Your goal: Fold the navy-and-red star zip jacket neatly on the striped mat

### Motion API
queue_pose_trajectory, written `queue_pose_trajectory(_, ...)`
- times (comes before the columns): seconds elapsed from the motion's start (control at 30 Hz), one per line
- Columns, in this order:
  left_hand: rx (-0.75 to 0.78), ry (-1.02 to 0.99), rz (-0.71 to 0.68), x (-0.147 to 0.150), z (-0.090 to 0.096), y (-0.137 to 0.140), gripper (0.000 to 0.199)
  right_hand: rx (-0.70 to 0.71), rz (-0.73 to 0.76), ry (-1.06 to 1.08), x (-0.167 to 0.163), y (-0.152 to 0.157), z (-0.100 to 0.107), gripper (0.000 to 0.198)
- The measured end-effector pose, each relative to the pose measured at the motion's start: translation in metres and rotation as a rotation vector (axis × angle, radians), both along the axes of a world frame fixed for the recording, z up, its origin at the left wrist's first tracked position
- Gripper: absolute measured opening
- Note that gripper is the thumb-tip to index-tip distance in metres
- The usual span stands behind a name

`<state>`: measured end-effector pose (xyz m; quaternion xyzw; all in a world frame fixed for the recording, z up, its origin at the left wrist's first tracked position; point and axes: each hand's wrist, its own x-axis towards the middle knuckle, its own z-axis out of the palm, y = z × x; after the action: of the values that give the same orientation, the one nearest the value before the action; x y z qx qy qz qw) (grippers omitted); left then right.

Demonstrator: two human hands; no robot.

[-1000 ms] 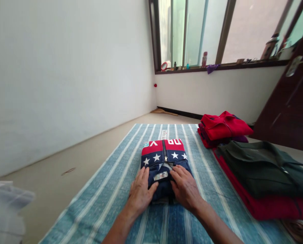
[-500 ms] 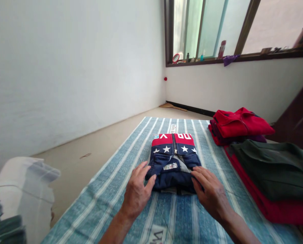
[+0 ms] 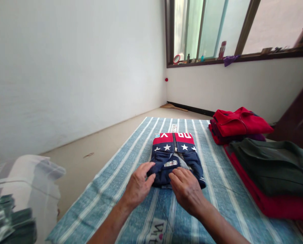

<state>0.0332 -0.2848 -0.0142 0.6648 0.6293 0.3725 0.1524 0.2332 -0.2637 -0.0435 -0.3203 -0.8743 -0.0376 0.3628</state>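
Hands, 2. L. hand: at jacket's near L corner, thumb & fingers spread apart, tips touching the edge. R. hand: fingers bent together over the near edge, R of mid.; whether it pinches cloth or only presses, can't tell from where I stand.

Jacket, 1, folded: flat on striped cloth, betw. & under the hands. Navy body, red band at far end w/ white lettering (partly legible), row of white stars, zip pull at ctr., pale label nearer the hands, bit of grey lining showing.

Striped cloth, blue w/ white lines, spread beneath.

To R., well apart from jacket: red folded garments, stacked; nearer, dk. green garment atop red garment.

To L., low: whitish bundle, dk. green folded item in front.

Floor, beige: thin loop, approx. oval. Far corner: broom, lying along wall.

Windowsill: red-rimmed mirror, reddish bottle, purple cloth hanging over edge, misc. small items.
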Motion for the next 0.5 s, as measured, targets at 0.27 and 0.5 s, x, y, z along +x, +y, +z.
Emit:
queue_pose_trajectory(0.27, -0.360, -0.611, 0.269, 0.013, -0.002, -0.011, 0.037, -0.017, -0.001, -0.116, -0.015, 0.007, -0.005, 0.014)
queue_pose_trajectory(0.5, -0.288, -0.980, 0.286, 0.022, -0.016, -0.009, 0.029, -0.058, 0.020, -0.136, -0.012, 0.011, -0.010, 0.015)
